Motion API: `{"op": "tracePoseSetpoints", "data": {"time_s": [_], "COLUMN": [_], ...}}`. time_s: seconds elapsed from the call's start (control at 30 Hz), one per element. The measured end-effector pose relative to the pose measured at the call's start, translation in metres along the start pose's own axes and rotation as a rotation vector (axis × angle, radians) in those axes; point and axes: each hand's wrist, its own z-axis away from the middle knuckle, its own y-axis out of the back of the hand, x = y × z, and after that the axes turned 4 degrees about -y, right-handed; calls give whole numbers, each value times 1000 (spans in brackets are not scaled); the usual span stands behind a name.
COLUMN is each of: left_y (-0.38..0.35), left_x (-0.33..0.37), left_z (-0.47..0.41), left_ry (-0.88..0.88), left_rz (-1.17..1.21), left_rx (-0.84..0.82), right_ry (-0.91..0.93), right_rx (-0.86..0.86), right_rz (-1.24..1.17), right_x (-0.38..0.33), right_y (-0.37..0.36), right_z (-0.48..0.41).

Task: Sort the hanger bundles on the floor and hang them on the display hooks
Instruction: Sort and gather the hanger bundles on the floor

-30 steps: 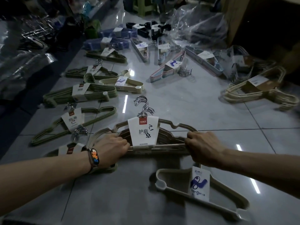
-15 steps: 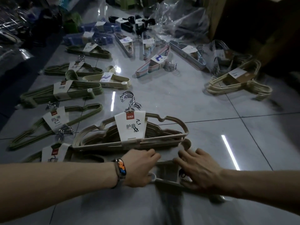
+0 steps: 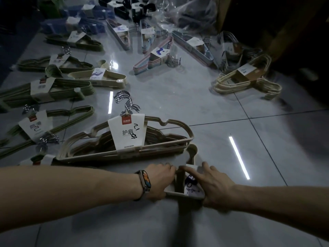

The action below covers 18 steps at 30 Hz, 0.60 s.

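A small cream plastic hanger bundle (image 3: 183,193) with a white and blue label lies on the floor between my hands, its hook end pointing away from me. My left hand (image 3: 158,180), with a watch on the wrist, grips the bundle's left side. My right hand (image 3: 215,184) grips its right side, the index finger stretched over the label. Just beyond lies a beige hanger bundle (image 3: 128,141) with chrome hooks and a white paper sleeve.
Several more bundles cover the grey tiled floor (image 3: 195,107): green ones (image 3: 44,90) at left, a pink and blue one (image 3: 156,57) in the middle, a cream one (image 3: 249,79) at right, blue and black ones far back. Clear plastic bags (image 3: 178,13) lie behind.
My hands let go of the beige bundle with chrome hooks, moved nearer to me, and took hold of the small cream bundle, which has turned so its hook end points away.
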Motion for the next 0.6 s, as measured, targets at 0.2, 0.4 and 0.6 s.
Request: {"op": "tracePoseSetpoints", "data": {"time_s": [0.2,0.4,0.6], "left_y": [28,95,164], "left_x": [20,13,-59], "left_z": [12,16,36], "left_ry": [-119,-205,-96], "left_rz": [-33,-87,15], "left_rx": [70,347,612], "right_ry": [-50,-193,-185], "right_rx": [28,240,498], "right_rz": [-50,16,-53], "right_x": [12,30,12], "right_y": [6,65,157], "right_z": [43,89,51]}}
